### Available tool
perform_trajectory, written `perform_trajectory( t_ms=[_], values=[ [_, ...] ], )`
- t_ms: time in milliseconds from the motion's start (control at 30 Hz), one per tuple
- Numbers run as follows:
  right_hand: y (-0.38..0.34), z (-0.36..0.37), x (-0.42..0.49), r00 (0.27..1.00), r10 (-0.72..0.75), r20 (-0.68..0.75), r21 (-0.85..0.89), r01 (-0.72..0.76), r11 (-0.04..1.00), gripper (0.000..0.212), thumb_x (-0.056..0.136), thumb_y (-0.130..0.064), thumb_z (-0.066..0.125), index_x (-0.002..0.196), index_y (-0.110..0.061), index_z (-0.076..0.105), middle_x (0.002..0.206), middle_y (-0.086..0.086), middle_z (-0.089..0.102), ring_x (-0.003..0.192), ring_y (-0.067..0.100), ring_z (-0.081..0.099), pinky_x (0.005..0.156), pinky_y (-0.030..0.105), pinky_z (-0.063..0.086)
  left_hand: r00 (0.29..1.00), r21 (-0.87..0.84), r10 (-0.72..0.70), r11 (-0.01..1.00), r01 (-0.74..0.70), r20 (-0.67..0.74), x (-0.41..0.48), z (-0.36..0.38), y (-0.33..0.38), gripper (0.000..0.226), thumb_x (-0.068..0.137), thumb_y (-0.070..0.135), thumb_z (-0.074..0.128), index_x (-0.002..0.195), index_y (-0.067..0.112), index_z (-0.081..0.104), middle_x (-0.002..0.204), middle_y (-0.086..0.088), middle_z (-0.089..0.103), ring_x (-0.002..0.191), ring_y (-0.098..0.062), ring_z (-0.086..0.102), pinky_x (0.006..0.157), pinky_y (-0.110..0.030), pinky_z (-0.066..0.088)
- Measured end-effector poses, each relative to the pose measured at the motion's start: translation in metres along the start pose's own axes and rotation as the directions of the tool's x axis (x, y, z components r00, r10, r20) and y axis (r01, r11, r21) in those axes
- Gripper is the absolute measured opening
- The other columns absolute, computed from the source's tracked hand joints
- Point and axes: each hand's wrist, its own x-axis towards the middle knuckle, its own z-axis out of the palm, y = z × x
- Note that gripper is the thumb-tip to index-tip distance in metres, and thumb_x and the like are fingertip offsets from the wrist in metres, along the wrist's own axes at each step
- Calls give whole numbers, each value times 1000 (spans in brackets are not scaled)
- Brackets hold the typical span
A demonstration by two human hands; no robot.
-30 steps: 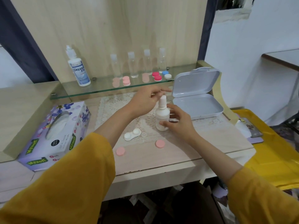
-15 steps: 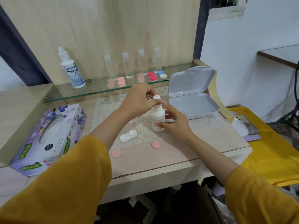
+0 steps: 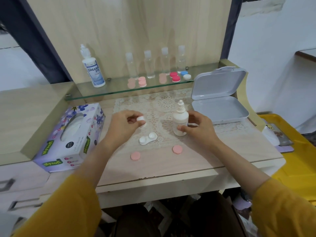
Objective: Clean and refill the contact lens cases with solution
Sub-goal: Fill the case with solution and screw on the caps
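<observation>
Far out to the left of the left hand (image 3: 123, 125) I see a flowered tissue box (image 3: 68, 137) lying on the pale wooden desk (image 3: 153, 168). That hand's fingers are curled, thumb and fingertips pinching a small white cap (image 3: 141, 119) above the lace mat (image 3: 159, 103). Between the two hands the white contact lens case (image 3: 147, 138) sits uncapped at the mat's edge, two pink lids (image 3: 135, 156) nearer me on bare desk. The right hand (image 3: 198, 129) wraps around the small white bottle (image 3: 180, 120), upright on the mat, nozzle bare. Beyond it lies an open grey box (image 3: 218, 106); further right, something yellow (image 3: 299, 151), possibly a tray. Behind both hands a glass shelf (image 3: 119, 90) carries bottles and more cases against wood panelling, with white wall (image 3: 273, 40) to the right
</observation>
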Motion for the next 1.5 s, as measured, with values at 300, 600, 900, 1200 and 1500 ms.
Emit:
perform_trajectory(
  t_ms=[300,600,900,1200,1500],
  values=[
    [5,9,-2,1000,12,-20,40,-11,999,42,71,-8,75,111,-12,61,101,-2,67,95,12,63,79,26,51,985,53,-154,986,158,-78,-32,-18,-60,21,78,8,70,98,10,65,97,-2,64,86,-16,58,69,-7,41],
    [-17,10,2,985,-158,76,-331,174,928,47,70,-11,77,114,-9,61,100,5,64,93,25,59,86,35,47,995,146,-82,987,74,50,-60,23,-39,63,72,44,72,126,15,54,124,0,53,116,-14,46,102,-33,36],
    [-17,16,7,921,-232,314,-629,385,675,50,68,-11,77,115,-11,61,103,5,60,92,24,48,72,22,24,988,178,-143,972,151,-62,-49,39,-43,52,69,44,75,114,22,63,112,1,58,112,-17,46,95,-33,37],
    [-24,18,3,879,-256,402,-691,474,546,51,66,-3,73,115,-9,61,108,7,60,93,28,52,76,27,34,997,78,-68,995,65,26,-50,35,-46,21,73,37,73,94,33,70,92,16,55,92,-8,45,90,-32,36],
    [-40,25,0,820,-244,517,-743,572,346,51,68,-8,73,118,-15,62,112,3,59,101,29,47,87,34,31,998,68,-45,997,42,35,-53,32,-44,25,74,36,73,98,31,71,94,11,57,93,-13,49,91,-38,38]
  ],
)
